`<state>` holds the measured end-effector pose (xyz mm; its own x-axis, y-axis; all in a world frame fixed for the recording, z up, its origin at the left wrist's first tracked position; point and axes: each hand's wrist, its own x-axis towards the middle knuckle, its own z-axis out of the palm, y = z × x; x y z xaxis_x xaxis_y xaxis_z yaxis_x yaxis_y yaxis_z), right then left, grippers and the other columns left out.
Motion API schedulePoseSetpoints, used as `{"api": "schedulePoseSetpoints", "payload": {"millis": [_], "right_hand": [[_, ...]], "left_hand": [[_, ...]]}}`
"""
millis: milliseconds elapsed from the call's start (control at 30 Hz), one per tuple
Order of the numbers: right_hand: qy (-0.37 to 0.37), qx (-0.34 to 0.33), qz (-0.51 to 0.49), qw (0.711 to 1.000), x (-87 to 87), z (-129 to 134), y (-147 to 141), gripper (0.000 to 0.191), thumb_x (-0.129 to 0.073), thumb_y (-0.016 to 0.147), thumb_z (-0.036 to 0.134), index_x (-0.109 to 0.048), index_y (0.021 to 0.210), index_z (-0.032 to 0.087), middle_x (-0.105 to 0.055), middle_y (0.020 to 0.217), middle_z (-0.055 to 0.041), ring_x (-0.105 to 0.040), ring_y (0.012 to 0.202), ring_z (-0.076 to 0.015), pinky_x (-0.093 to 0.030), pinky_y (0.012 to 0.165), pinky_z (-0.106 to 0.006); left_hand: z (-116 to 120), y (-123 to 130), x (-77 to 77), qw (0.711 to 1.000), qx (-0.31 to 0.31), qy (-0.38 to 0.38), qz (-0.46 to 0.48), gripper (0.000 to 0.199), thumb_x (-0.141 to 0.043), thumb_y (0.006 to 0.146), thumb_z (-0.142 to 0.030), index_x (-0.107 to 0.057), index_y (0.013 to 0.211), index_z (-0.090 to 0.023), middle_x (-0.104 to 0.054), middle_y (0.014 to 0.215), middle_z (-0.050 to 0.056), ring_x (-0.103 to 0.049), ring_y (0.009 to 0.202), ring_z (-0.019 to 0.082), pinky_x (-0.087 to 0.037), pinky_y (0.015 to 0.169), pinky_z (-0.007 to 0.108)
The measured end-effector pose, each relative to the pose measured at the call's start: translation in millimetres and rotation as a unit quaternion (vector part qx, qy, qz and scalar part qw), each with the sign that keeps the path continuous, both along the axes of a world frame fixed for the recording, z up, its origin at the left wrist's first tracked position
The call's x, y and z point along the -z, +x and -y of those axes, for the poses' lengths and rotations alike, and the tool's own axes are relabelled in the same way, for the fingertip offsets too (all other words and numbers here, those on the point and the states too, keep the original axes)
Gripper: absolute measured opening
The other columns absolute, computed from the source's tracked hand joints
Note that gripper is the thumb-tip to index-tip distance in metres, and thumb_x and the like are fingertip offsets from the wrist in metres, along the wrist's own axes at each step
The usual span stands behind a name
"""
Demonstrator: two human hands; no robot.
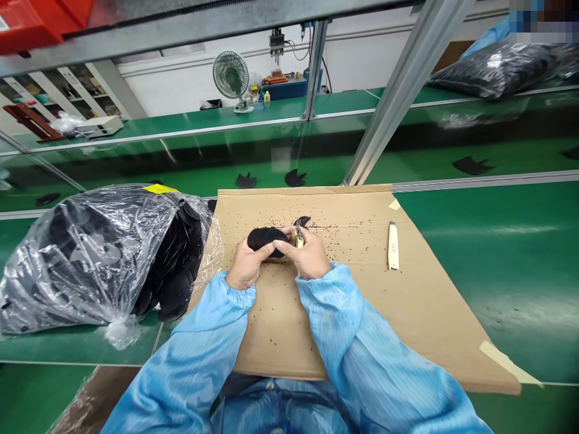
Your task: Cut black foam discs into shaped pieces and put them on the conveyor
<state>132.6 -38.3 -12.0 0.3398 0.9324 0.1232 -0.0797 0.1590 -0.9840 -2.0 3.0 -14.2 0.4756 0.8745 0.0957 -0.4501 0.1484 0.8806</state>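
Your L hand (pixel 244 264) has its grip closed on a black disc stack (pixel 263 239), fingers behind and thumb in front, prob. to hold the overlapping pcs together as one bundle. Your R hand (pixel 313 255) has its grip round the small cream-handled nippers (pixel 299 240); the R thumb also presses the stack's near edge, which likely steadies it close to the tool. Can't tell how wide the nipper jaws stand; too small to see.

The stack is above the cardboard sheet (pixel 362 319), approx. mid-width, w/ a black curved pc (pixel 302 220) just past the nippers. Small black specks (pixel 332 235) dot the cardboard, so the sheet prob. serves as a catch surface & guards the green worktop (pixel 520 259). Masking tape (pixel 504 360) at its near R corner looks meant to stop it sliding.

To your R, a cream utility-type knife (pixel 393 246) lies apart from your hands, prob. set aside within reach. To your L, the clear plastic bag (pixel 67 265) sits open toward the cardboard w/ more black pcs (pixel 178 283) at its mouth, handy for your L side.
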Motion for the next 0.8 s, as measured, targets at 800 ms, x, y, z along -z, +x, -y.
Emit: {"api": "schedulePoseSetpoints", "payload": {"millis": [800], "right_hand": [[0.244,0.054,0.318,0.915,-0.6,5.4,-10.9,0.013,-0.047,0.094,0.025,-0.058,0.095,0.018,-0.059,0.092,-0.0083,-0.057,0.087,-0.0215,-0.047,0.078,-0.035]], "left_hand": [[-4.2,-4.8,-1.2,0.944,0.116,-0.304,0.059,0.027,-0.074,0.077,-0.031,-0.059,0.085,-0.011,-0.053,0.071,-0.001,-0.042,0.047,0.004,-0.039,0.04,0.015]]}}
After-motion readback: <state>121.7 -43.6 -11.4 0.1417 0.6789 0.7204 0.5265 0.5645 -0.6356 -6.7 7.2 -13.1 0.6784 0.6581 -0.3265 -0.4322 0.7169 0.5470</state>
